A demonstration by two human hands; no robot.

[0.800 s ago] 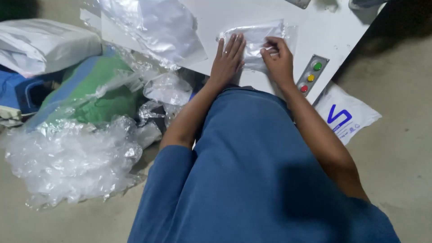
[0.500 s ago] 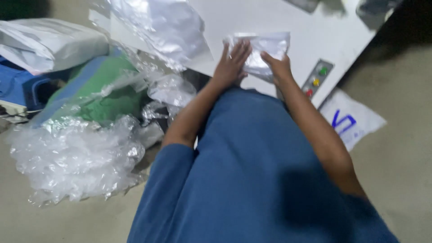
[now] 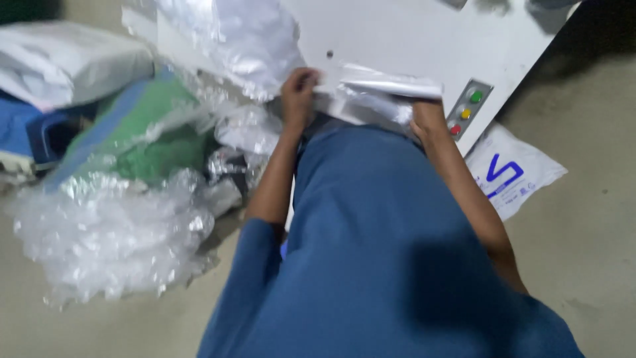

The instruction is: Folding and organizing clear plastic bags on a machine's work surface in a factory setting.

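Starting at the left, I see a heap of bubble wrap [image 3: 109, 232] on the floor, a white packed bag [image 3: 66, 63] above it, and a green bundle in clear film [image 3: 149, 136] beside that; I cannot tell what these wrappings contain. My left hand [image 3: 299, 96] grips the left edge of the clear plastic pouch [image 3: 381, 96], and my right hand [image 3: 429, 119] clamps its right end, hands apart. A moment ago the pouch lay flat under both palms; now it is lifted and folded at the near edge of the white table [image 3: 411, 40]. Right of it sit three coloured buttons [image 3: 466, 113], then a white mailer bag [image 3: 510, 172] on the floor.
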